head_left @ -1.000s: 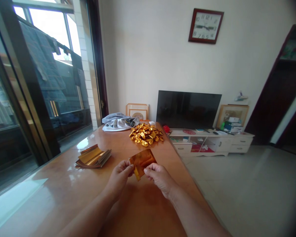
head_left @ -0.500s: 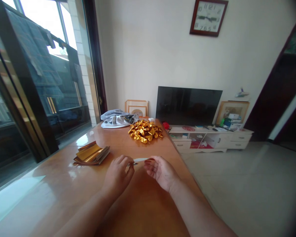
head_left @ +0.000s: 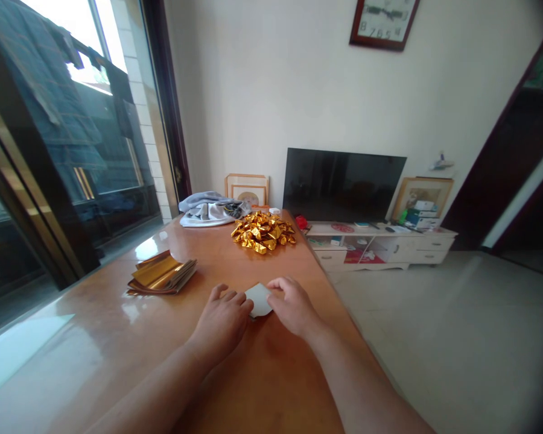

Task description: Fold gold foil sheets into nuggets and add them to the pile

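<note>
A sheet of foil paper [head_left: 259, 299], pale side up with a thin gold edge at the top, is held between my two hands just above the wooden table [head_left: 235, 392]. My left hand [head_left: 226, 313] grips its left side, fingers curled and closed. At the right side, my right hand [head_left: 292, 304] pinches the sheet between thumb and fingers. To the left lies a stack of gold foil paper [head_left: 163, 274], bent and partly folded over. Beyond my hands sits a heap of folded gold foil pieces [head_left: 263, 232].
Crumpled grey cloth [head_left: 212, 210] lies at the table's far end. A pale sheet [head_left: 22, 355] rests on the left edge. Past the right edge are the tiled floor [head_left: 425, 319], a white cabinet [head_left: 423, 250] and a television [head_left: 344, 184]. A glass door stands left.
The foil paper has turned from nearly edge-on to showing its pale face. My hands have come closer together, and my right fingers have closed onto the sheet. The view has tilted slightly down.
</note>
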Tool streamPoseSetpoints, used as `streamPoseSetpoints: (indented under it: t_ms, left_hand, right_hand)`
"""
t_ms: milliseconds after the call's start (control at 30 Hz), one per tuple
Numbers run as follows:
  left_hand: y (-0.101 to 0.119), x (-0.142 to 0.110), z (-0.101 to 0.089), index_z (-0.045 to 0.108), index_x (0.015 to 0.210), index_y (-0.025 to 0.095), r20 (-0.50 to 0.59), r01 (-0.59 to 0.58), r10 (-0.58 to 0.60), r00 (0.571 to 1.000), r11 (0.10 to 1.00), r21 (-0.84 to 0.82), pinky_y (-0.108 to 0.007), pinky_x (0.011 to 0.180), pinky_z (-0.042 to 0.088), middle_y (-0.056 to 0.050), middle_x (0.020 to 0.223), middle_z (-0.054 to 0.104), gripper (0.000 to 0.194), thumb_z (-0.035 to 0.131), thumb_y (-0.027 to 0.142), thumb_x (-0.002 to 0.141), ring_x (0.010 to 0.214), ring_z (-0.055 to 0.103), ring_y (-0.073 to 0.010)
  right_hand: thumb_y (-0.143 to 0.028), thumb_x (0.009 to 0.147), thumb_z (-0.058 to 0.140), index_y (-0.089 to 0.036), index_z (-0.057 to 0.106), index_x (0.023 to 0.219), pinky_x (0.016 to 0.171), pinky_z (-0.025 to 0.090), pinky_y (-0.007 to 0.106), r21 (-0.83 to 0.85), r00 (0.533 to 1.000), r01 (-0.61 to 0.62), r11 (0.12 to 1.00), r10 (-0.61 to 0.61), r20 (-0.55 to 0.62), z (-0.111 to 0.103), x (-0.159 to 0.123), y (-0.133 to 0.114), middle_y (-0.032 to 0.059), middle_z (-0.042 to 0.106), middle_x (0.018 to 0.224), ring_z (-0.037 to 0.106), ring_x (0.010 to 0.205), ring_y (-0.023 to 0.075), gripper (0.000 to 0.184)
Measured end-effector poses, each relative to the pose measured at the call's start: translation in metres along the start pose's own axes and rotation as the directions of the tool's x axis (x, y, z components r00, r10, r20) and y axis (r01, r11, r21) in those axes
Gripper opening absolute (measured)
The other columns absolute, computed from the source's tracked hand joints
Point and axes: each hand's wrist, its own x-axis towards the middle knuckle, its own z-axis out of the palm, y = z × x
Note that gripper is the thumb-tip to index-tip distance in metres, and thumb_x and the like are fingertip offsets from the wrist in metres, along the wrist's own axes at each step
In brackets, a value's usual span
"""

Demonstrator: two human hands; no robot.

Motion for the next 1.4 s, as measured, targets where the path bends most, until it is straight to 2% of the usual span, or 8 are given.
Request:
streamPoseSetpoints:
  t_ms: [100, 200, 300, 433, 567, 833, 1167, 1400]
  left_hand:
    - [0.000, -0.001, 0.002, 0.067, 0.086, 0.022, -0.002, -0.011, 0.011, 1.000, 1.000, -0.006, -0.050, 0.101, 0.031, -0.006, 0.085, 0.066, 0.014, 0.054, 0.018, 0.088, 0.088, 0.060, -0.0244]
    - [0.002, -0.001, 0.001, 0.068, 0.087, 0.023, 0.004, -0.019, 0.019, 1.000, 0.999, -0.028, -0.048, 0.099, 0.032, -0.005, 0.084, 0.066, 0.012, 0.057, 0.021, 0.088, 0.088, 0.058, -0.0241]
    - [0.005, 0.000, -0.002, 0.067, 0.084, 0.023, 0.010, -0.019, 0.020, 1.000, 0.999, -0.048, -0.046, 0.095, 0.034, -0.005, 0.084, 0.065, 0.012, 0.057, 0.022, 0.089, 0.088, 0.057, -0.0241]
    - [0.005, 0.001, -0.004, 0.066, 0.084, 0.021, 0.047, 0.003, -0.001, 0.999, 0.999, -0.051, -0.043, 0.088, 0.036, -0.006, 0.088, 0.065, 0.012, 0.055, 0.018, 0.087, 0.088, 0.057, -0.0239]
    - [-0.001, 0.001, -0.001, 0.065, 0.084, 0.021, 0.097, 0.052, -0.042, 0.994, 0.994, -0.101, -0.038, 0.081, 0.038, -0.006, 0.090, 0.065, 0.012, 0.054, 0.016, 0.085, 0.088, 0.059, -0.0225]
    - [-0.007, -0.002, 0.008, 0.064, 0.080, 0.021, 0.098, 0.040, -0.020, 0.995, 0.979, -0.202, -0.033, 0.079, 0.040, -0.005, 0.086, 0.064, 0.015, 0.052, 0.016, 0.087, 0.084, 0.060, -0.0208]
    - [-0.012, -0.005, 0.005, 0.066, 0.082, 0.022, 0.162, 0.083, -0.034, 0.986, 0.948, -0.306, -0.029, 0.072, 0.041, -0.004, 0.086, 0.066, 0.016, 0.051, 0.018, 0.086, 0.081, 0.061, -0.0197]
    - [-0.027, -0.012, 0.008, 0.066, 0.081, 0.022, 0.229, 0.164, -0.069, 0.971, 0.889, -0.427, -0.025, 0.065, 0.039, -0.002, 0.087, 0.066, 0.014, 0.053, 0.023, 0.085, 0.077, 0.060, -0.0174]
  right_hand:
    - [-0.030, 0.077, 0.067, -0.021, 0.066, 0.097, 0.086, 0.044, 0.032, -0.167, 0.960, 0.216, 0.962, -0.178, 0.216, 0.002, -0.013, -0.015, 0.0062, 0.066, 0.106, 0.058, 0.101, 0.0227, 0.022]
    - [-0.033, 0.080, 0.065, -0.021, 0.063, 0.092, 0.083, 0.042, 0.032, -0.309, 0.940, 0.288, 0.906, -0.207, 0.271, 0.007, -0.020, -0.022, 0.0069, 0.065, 0.103, 0.056, 0.099, 0.0236, 0.017]
    - [-0.022, 0.083, 0.059, -0.021, 0.063, 0.087, 0.079, 0.039, 0.030, -0.381, 0.945, 0.269, 0.884, -0.166, 0.283, 0.008, -0.018, -0.020, 0.0054, 0.065, 0.099, 0.056, 0.095, 0.0212, 0.006]
    - [-0.014, 0.081, 0.055, -0.022, 0.062, 0.083, 0.075, 0.035, 0.028, -0.407, 0.958, 0.226, 0.885, -0.126, 0.256, 0.003, -0.012, -0.013, 0.0034, 0.065, 0.094, 0.055, 0.091, 0.0186, 0.011]
    - [-0.013, 0.080, 0.055, -0.022, 0.061, 0.082, 0.072, 0.033, 0.028, -0.407, 0.963, 0.208, 0.889, -0.114, 0.243, -0.002, -0.011, -0.011, 0.0030, 0.065, 0.091, 0.055, 0.089, 0.0178, 0.011]
    - [-0.014, 0.079, 0.061, -0.022, 0.066, 0.090, 0.079, 0.037, 0.028, -0.377, 0.930, 0.257, 0.890, -0.121, 0.348, -0.003, -0.013, -0.012, 0.0044, 0.065, 0.098, 0.056, 0.096, 0.0198, 0.014]
    - [-0.020, 0.085, 0.058, -0.023, 0.072, 0.082, 0.072, 0.036, 0.028, -0.349, 0.911, 0.281, 0.894, -0.134, 0.391, -0.004, -0.013, -0.007, 0.0046, 0.068, 0.094, 0.059, 0.088, 0.0187, 0.015]
    - [-0.020, 0.087, 0.056, -0.021, 0.072, 0.078, 0.072, 0.038, 0.025, -0.281, 0.902, 0.242, 0.929, -0.109, 0.417, -0.004, -0.011, -0.006, 0.0046, 0.068, 0.092, 0.059, 0.086, 0.0168, 0.018]
